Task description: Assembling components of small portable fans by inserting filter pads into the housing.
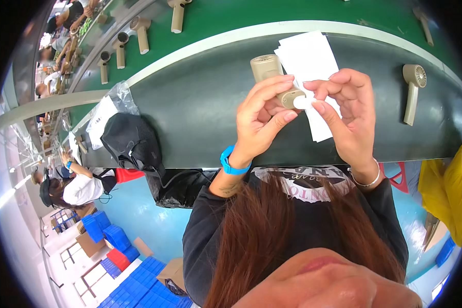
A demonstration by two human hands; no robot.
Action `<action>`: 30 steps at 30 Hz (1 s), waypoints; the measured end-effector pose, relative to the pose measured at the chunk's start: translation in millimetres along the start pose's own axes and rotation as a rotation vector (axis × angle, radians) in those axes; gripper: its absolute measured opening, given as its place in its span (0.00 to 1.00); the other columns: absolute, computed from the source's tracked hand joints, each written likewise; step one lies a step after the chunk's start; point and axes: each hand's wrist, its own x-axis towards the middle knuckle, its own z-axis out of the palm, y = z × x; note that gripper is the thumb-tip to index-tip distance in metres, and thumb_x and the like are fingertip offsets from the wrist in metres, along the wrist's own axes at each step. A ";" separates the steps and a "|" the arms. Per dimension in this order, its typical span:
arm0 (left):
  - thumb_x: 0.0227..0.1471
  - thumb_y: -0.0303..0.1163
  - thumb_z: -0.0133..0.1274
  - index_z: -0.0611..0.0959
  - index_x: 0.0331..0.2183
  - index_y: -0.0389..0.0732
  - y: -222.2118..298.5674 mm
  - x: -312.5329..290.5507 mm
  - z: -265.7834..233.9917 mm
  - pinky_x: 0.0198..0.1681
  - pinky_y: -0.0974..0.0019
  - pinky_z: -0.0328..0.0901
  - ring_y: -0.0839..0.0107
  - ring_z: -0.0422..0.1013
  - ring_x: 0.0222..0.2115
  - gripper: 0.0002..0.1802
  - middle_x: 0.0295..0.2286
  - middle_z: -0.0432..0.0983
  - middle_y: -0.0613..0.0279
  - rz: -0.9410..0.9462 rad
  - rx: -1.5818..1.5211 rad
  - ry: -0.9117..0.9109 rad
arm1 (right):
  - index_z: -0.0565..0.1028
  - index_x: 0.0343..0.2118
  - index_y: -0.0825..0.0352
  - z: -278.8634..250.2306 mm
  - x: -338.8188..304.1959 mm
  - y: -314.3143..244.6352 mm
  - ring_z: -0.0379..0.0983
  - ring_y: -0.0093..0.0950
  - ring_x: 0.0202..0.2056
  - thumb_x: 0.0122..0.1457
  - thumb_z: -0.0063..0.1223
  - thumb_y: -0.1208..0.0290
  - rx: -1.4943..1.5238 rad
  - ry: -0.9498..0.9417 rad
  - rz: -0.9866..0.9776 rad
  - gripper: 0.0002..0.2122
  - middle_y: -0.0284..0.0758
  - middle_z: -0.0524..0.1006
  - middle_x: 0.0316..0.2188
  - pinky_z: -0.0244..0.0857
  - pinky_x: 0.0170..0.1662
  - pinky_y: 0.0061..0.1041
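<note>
My left hand (262,115) is closed around a beige handheld fan (266,68), its head pointing away from me and the round end of its handle turned toward me. Thumb and forefinger of my right hand (353,115) pinch a small white round sticker (300,102), which sits at the handle's end; I cannot tell how much of it touches. Under and behind both hands lies a fanned stack of white sheets (307,54) on the dark bench (200,108). My fingers hide the middle of the fan.
Another beige fan (411,95) lies to the right on the bench. Beyond a pale rail, a green conveyor belt (215,25) carries several more fans. At the left are a black cap (131,141) and a clear plastic bag (110,110). Other people work along the line at the far left.
</note>
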 end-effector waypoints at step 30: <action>0.48 0.17 0.54 0.73 0.48 0.30 -0.3 0.8 4.1 0.44 0.64 0.73 0.62 0.69 0.46 0.22 0.50 0.63 0.48 -0.044 0.000 -0.054 | 0.62 0.40 0.69 -3.6 5.5 -16.9 0.72 0.26 0.40 0.55 0.51 0.84 -0.216 -0.081 0.142 0.13 0.34 0.70 0.29 0.67 0.45 0.26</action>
